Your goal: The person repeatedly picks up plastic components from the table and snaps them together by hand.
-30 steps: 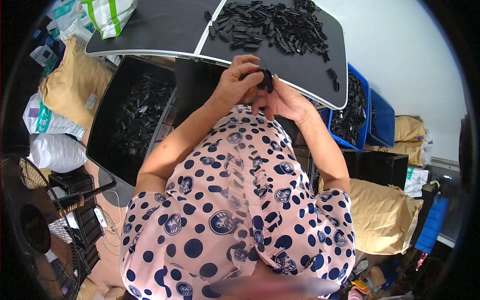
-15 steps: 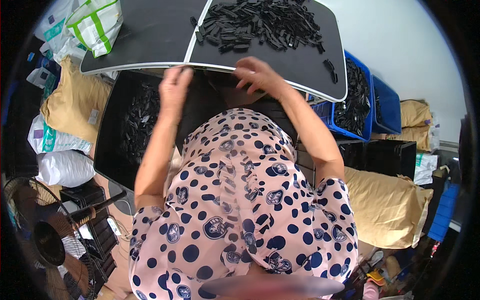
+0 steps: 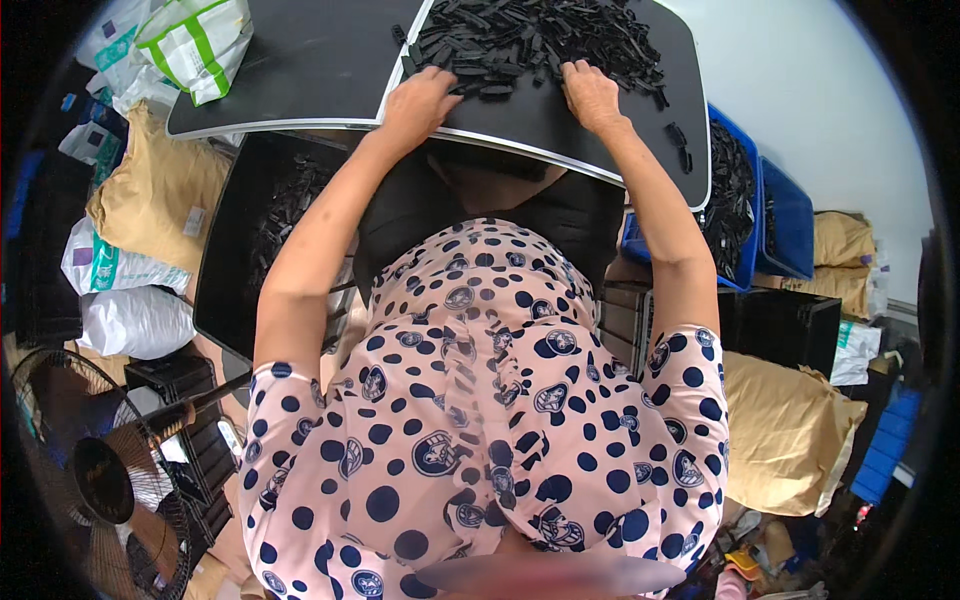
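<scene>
The left hand [image 3: 420,103] reaches over the table's near edge, fingers bent down at the near left side of a pile of narrow black plastic pieces [image 3: 550,45]; its fingertips are partly hidden, so I cannot tell whether it pinches any. The right hand [image 3: 592,95] sits back upward at the pile's near side, fingers curled close together; no grip can be made out there either. The pile lies on the right panel of the black table [image 3: 320,60], with 2 loose pieces [image 3: 684,158] near the right edge.

Each piece looks light, stiff and smooth, apt to slide or snag on its neighbours; the long sides, near the middle, seem the best hold. The pale rim [image 3: 280,126] crosses beneath both forearms. Open room lies left of the seam [image 3: 393,88], up to the green-and-white bag [image 3: 190,50], and between the right hand and the loose pieces
</scene>
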### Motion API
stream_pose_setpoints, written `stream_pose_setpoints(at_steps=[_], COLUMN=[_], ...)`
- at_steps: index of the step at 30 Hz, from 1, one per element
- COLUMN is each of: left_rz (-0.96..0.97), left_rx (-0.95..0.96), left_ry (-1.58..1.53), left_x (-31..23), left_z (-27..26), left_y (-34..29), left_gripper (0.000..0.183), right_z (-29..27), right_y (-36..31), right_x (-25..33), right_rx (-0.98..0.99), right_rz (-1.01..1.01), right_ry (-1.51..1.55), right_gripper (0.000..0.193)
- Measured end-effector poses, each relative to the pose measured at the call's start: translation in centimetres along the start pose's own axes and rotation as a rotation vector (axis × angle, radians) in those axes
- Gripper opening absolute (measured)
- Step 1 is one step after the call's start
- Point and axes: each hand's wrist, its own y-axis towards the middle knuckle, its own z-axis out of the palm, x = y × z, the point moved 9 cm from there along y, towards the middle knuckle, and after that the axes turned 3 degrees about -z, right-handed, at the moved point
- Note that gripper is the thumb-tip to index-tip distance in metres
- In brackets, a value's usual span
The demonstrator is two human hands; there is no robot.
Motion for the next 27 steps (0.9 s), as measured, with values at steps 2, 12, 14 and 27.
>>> stream_pose_setpoints(at_steps=[2, 12, 14, 27], left_rz=[-0.005, -0.522, -0.726, -0.320], left_rx=[0.048, 0.028, 0.124, 0.002], left_ry=[0.089, -0.660, -1.075, -1.013], left_x=[0.3, 5.8, 3.0, -6.0], left_z=[2.7, 5.0, 4.6, -1.5], left_y=[1.4, -0.4, -1.3, -4.1], left_gripper=[0.026, 0.037, 0.033, 0.025], right_z=[0.0, 1.0, 0.4, -6.0], right_y=[0.3, 0.6, -0.4, -6.3], right_x=[0.8, -3.4, -2.8, 8.5], right_rx=[0.004, 0.004, 0.035, 0.296], right_rz=[-0.059, 0.605, 0.622, 0.527], right_ry=[-0.066, 1.733, 1.872, 2.203], right_gripper=[0.015, 0.022, 0.025, 0.033])
